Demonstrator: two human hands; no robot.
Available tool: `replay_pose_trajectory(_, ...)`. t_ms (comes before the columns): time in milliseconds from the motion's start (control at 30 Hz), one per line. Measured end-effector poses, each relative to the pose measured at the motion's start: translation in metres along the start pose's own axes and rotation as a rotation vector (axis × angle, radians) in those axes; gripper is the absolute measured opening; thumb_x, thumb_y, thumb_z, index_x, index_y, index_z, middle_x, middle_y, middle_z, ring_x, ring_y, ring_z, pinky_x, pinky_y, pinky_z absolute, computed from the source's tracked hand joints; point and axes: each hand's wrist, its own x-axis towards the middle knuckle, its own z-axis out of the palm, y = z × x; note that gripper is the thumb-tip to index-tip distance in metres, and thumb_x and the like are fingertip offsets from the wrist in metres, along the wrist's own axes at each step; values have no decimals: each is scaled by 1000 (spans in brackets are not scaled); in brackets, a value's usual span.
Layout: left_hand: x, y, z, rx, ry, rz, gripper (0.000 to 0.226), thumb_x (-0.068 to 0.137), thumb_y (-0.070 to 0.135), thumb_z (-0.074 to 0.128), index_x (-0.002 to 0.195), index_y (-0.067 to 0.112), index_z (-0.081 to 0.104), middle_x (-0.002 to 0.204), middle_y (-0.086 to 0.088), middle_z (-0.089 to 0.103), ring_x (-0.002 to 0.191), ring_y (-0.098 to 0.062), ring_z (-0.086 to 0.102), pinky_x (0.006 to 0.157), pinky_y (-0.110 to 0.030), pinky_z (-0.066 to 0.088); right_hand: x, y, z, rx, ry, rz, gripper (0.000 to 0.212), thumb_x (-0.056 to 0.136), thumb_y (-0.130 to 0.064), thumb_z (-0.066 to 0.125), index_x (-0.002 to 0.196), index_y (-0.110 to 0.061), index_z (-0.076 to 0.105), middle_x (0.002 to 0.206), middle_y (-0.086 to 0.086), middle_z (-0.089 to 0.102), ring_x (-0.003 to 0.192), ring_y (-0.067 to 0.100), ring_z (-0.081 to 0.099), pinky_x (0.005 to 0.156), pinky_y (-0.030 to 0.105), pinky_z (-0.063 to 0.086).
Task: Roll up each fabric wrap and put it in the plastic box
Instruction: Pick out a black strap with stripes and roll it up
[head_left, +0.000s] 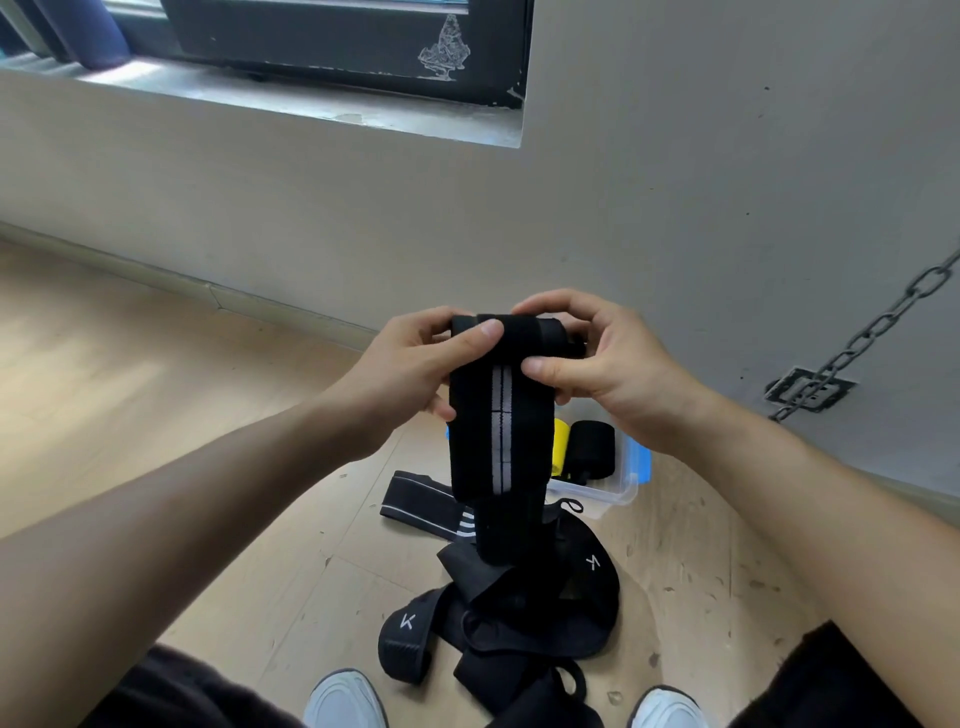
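While standing over box (618, 496), pinching wrap (498, 441) at rolled top, 2 hands close together: left hand (415, 374), right hand (613, 374).

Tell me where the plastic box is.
In the head view, the plastic box sits on the floor below the right hand, partly behind the held wrap.
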Motion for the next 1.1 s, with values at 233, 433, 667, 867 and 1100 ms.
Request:
replay_pose_trajectory(233, -1, -1, 1, -76, 33, 67, 27, 95, 14, 68, 122, 12, 66, 92, -3, 72, 88, -23, 70, 59, -33, 50, 0, -4, 1, 52, -36, 215, 30, 97, -30, 65, 123, -17, 65, 111, 9, 69, 91, 23, 72, 55, 31, 57)
replay_pose_trajectory(433, -1, 1, 2, -57, 20, 129, 32, 91, 10, 72, 121, 20, 66, 100, -3, 73, 92, -20, 73, 58, -26, 53, 1, -5, 2, 70, -24, 238, 45, 93, -50, 58, 122, -16, 68, 105, 11, 72, 87, 26, 74, 52, 30, 57)
replay_pose_trajectory(667, -1, 2, 1, -46, -53, 7, 45, 87, 39, 76, 129, 28, 64, 114, 3, 75, 105, -19, 73, 60, -27, 56, 1, -3, -1, 173, -31, 155, 33, 100, -30, 59, 122, -7, 66, 98, 8, 68, 77, 17, 69, 46, 24, 51)
replay_pose_trajectory(867, -2, 4, 0, -13, -128, -72, 53, 88, 62, 53, 128, 29, 67, 109, 1, 75, 89, -15, 72, 58, -27, 54, 1, 0, -4, 114, 15, 55, 28, 95, -13, 66, 123, -11, 66, 101, 5, 67, 88, 15, 69, 55, 28, 54)
replay_pose_trajectory(1100, 0, 0, -1, -39, -24, -49, 35, 99, 39, 60, 121, 13, 68, 86, 2, 67, 72, -12, 67, 51, -24, 48, 0, 3, 1, 106, 15, 61, 44, 86, 6, 71, 125, -13, 68, 103, 6, 69, 90, 15, 72, 71, 33, 63)
